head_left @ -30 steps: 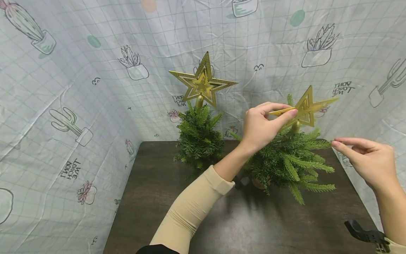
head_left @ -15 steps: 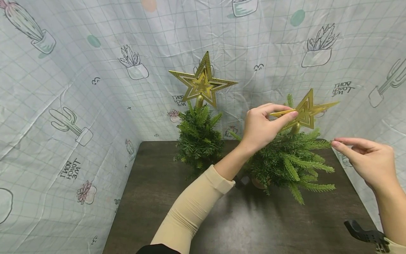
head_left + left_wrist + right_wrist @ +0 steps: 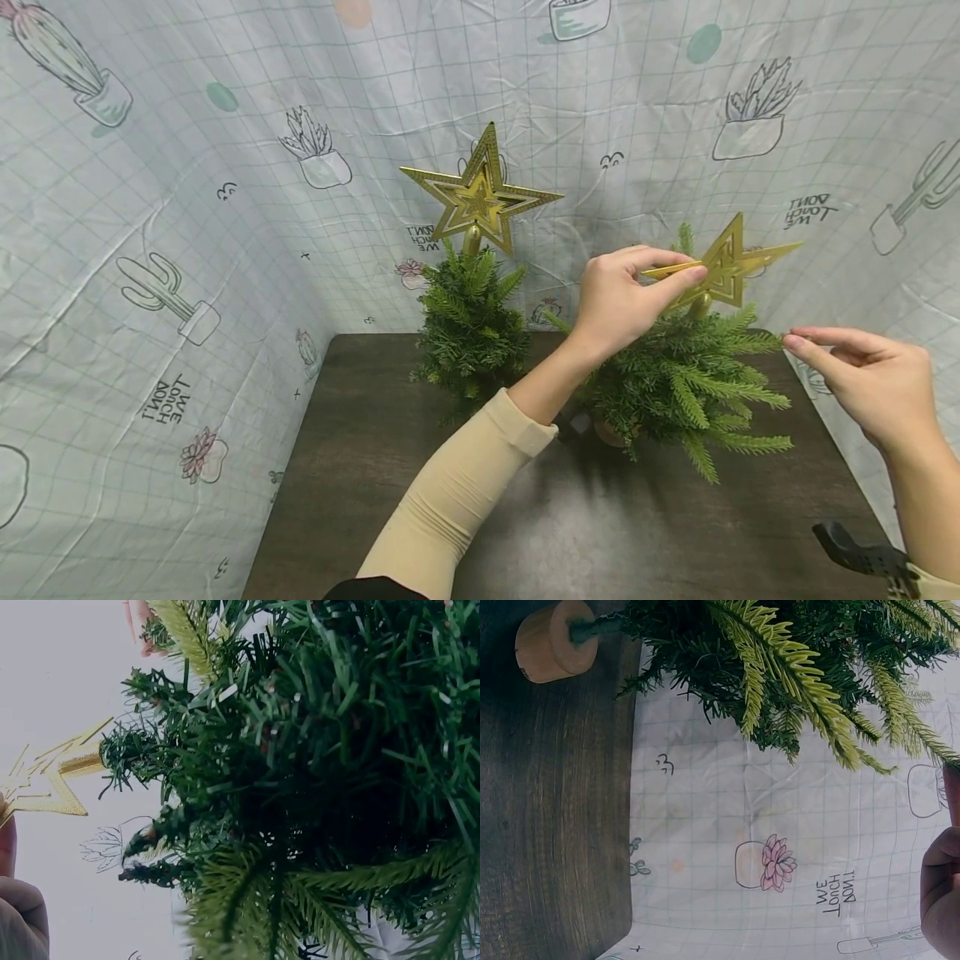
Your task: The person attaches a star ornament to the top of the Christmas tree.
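Observation:
In the head view my left hand (image 3: 622,296) pinches one point of a gold star topper (image 3: 723,271) between thumb and fingers. The star's stem sits at the top of the right-hand small Christmas tree (image 3: 667,375); the left wrist view shows the star (image 3: 52,787) lying in line with the tree's tip. My right hand (image 3: 873,375) pinches the end of a light green branch (image 3: 922,739) on the tree's right side. A round wooden base (image 3: 551,645) carries this tree.
To the left stands a second small tree (image 3: 476,325) topped with an upright gold star (image 3: 480,196). Both trees are on a dark wooden table (image 3: 360,500). A cactus-print curtain (image 3: 247,167) encloses the back and sides.
The star on the right-hand tree has come down slightly, with my left hand following a little down and right. My right hand stays at the branch end.

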`<action>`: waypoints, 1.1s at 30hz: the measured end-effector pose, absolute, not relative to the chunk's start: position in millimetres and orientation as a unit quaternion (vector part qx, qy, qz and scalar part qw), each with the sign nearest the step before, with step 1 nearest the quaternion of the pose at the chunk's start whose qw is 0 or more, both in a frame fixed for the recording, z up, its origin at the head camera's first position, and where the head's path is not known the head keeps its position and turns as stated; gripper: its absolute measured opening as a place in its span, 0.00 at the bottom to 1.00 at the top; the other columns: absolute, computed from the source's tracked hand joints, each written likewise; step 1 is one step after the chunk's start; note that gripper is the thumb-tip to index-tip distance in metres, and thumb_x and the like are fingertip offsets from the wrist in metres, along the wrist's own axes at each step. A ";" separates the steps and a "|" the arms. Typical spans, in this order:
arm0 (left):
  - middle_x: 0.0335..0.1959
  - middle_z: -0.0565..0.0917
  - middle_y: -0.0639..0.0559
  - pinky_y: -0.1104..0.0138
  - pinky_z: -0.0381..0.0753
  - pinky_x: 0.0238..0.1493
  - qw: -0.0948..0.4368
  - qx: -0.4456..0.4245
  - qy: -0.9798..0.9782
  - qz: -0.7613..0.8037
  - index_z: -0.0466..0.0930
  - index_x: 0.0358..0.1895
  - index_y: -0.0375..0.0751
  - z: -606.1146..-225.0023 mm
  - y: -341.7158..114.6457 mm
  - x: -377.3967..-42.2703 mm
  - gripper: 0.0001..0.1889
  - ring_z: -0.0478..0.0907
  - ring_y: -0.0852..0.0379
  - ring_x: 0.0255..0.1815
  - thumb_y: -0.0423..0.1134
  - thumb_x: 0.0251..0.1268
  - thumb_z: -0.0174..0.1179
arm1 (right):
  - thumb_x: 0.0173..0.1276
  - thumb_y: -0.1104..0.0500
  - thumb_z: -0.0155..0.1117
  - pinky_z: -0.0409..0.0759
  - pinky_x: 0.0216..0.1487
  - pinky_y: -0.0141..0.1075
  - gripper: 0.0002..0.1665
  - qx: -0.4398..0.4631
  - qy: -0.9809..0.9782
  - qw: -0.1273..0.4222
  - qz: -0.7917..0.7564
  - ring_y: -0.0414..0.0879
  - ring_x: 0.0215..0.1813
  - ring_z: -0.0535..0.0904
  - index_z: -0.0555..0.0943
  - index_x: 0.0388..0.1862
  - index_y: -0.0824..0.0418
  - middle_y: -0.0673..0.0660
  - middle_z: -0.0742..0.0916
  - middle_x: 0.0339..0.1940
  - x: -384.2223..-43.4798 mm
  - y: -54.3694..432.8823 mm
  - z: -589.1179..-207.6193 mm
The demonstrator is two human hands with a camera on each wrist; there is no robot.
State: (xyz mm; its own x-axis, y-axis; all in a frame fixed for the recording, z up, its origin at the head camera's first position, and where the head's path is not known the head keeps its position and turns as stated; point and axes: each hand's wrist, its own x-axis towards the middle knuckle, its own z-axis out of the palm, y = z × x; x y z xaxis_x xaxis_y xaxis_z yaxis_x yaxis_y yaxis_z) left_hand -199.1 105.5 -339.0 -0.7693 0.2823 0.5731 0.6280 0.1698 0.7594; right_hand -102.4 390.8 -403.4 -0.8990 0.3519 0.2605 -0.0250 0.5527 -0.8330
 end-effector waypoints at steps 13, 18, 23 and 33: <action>0.41 0.91 0.63 0.77 0.64 0.22 0.187 -0.326 -0.792 -0.481 0.94 0.43 0.49 -331.5 101.5 -199.9 0.09 0.75 0.78 0.26 0.47 0.67 0.73 | 0.67 0.55 0.78 0.68 0.22 0.27 0.12 -0.102 -0.855 0.199 0.469 0.33 0.22 0.74 0.92 0.46 0.58 0.31 0.88 0.28 -102.0 390.5 -403.8; 0.40 0.91 0.63 0.75 0.57 0.18 0.186 -0.329 -0.793 -0.478 0.94 0.43 0.49 -337.0 104.3 -199.0 0.09 0.71 0.75 0.19 0.47 0.67 0.73 | 0.66 0.56 0.78 0.68 0.22 0.26 0.11 -0.096 -0.852 0.204 0.472 0.32 0.22 0.74 0.92 0.46 0.59 0.32 0.89 0.28 -102.3 389.4 -403.2; 0.41 0.91 0.62 0.76 0.58 0.18 0.186 -0.331 -0.786 -0.488 0.94 0.43 0.48 -339.2 105.1 -199.0 0.09 0.69 0.75 0.19 0.47 0.66 0.74 | 0.66 0.58 0.78 0.68 0.22 0.26 0.11 -0.094 -0.850 0.207 0.475 0.32 0.22 0.75 0.92 0.45 0.59 0.32 0.89 0.30 -101.8 389.3 -404.0; 0.43 0.90 0.63 0.75 0.57 0.17 0.182 -0.316 -0.800 -0.477 0.93 0.47 0.50 -340.0 104.0 -198.5 0.11 0.64 0.70 0.13 0.50 0.68 0.71 | 0.67 0.56 0.78 0.70 0.26 0.22 0.14 -0.100 -0.855 0.202 0.468 0.27 0.28 0.80 0.91 0.48 0.60 0.30 0.88 0.30 -101.1 390.4 -403.5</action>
